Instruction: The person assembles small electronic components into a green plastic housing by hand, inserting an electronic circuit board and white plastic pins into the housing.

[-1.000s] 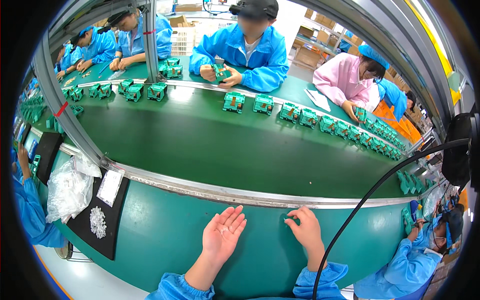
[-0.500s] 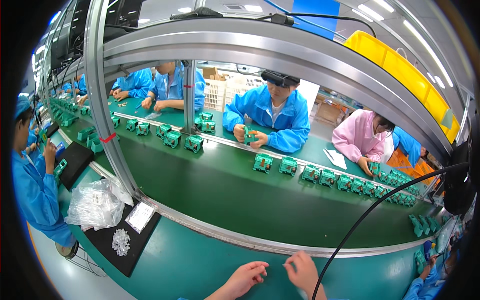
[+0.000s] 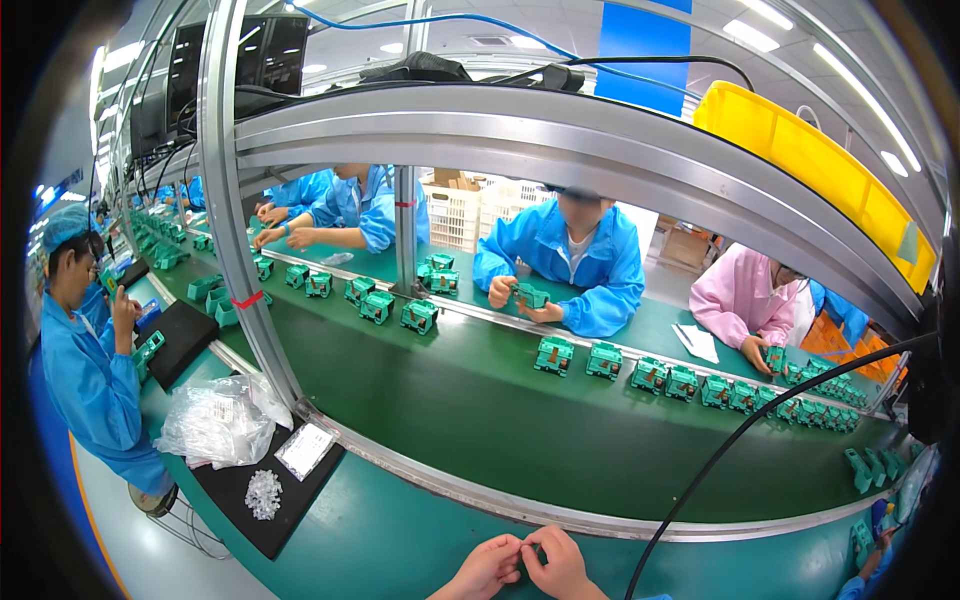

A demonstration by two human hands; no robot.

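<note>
My left hand point(image 3: 489, 568) and my right hand point(image 3: 556, 563) meet over the near strip of the green bench point(image 3: 400, 540). Their fingertips touch and the fingers of both are curled in. Whatever sits between the fingertips, if anything, is too small and hidden to make out. To the left lies a heap of small clear plastic pieces point(image 3: 263, 495) on a black mat point(image 3: 235, 500). Beyond my hands runs the dark green conveyor belt point(image 3: 480, 430), with a row of green plastic housings point(image 3: 554, 356) along its far side.
Clear plastic bags point(image 3: 222, 418) and a white labelled packet point(image 3: 305, 452) lie on the mat. A metal post point(image 3: 228, 200) and crossbeam point(image 3: 560, 125) frame the line. A black cable point(image 3: 745, 430) hangs at right. Co-workers sit across and at left; a yellow bin point(image 3: 815, 170) is overhead.
My hands have come together from being apart, fingertips now touching. The view has shifted, so the bench appears further right and lower. The co-worker opposite has turned the green housing.
</note>
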